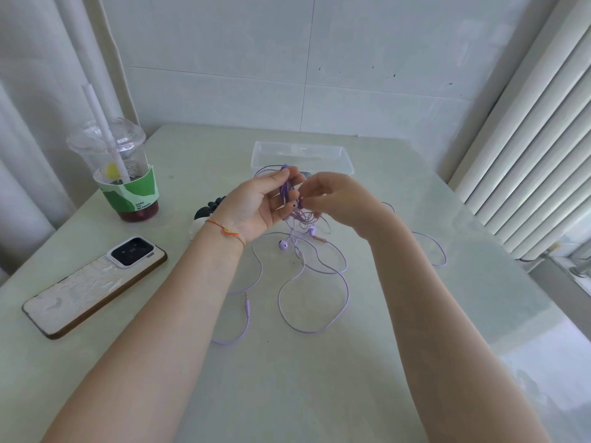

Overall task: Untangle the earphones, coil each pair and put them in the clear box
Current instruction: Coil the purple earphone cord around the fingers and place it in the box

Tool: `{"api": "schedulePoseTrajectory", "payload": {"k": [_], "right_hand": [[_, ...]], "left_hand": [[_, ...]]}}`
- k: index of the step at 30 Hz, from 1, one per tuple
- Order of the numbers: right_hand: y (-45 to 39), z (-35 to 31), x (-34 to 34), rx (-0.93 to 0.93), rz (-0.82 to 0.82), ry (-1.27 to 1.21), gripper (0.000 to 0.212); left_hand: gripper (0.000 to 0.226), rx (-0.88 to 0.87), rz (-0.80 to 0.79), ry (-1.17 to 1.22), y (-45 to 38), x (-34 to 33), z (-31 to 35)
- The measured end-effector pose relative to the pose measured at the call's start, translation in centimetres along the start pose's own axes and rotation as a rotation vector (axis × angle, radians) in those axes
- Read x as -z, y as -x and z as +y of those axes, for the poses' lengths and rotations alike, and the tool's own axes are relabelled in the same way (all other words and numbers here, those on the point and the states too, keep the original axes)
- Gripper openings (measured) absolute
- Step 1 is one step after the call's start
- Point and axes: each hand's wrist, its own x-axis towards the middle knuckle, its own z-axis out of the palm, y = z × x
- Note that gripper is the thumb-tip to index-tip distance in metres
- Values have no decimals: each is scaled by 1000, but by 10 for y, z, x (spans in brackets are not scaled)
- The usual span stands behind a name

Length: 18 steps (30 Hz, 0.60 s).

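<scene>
**Both hands working a knot of purple earphone cable**

A white-backed phone (92, 286) and a clear plastic cup with a green sleeve (123, 174) are lying at the left of the pale surface (447, 282). The left hand (259, 206) is holding the tangled purple earphones (292, 199) in a curled grip; the right hand (335, 199) is pinching them. Loose loops are trailing below. The clear plastic box (302, 155) is sitting just behind.

Home: radiator (527, 148), drink cup (124, 174).
</scene>
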Motion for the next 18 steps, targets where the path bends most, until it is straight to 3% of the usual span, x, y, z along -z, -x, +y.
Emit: {"api": "schedulePoseTrajectory", "payload": {"k": [4,9,14,18], "right_hand": [[0,3,0,-33,-45,155,12],[-2,6,7,-58,52,136,9],[-3,7,7,-50,-49,-255,12],[-2,6,5,-12,-40,-276,12]], "left_hand": [[16,-1,31,-12,-1,5,2],[17,-61,110,-372,-5,12,1],[16,-69,117,-433,-6,11,-2],[14,-62,42,-319,-7,10,-4]]}}
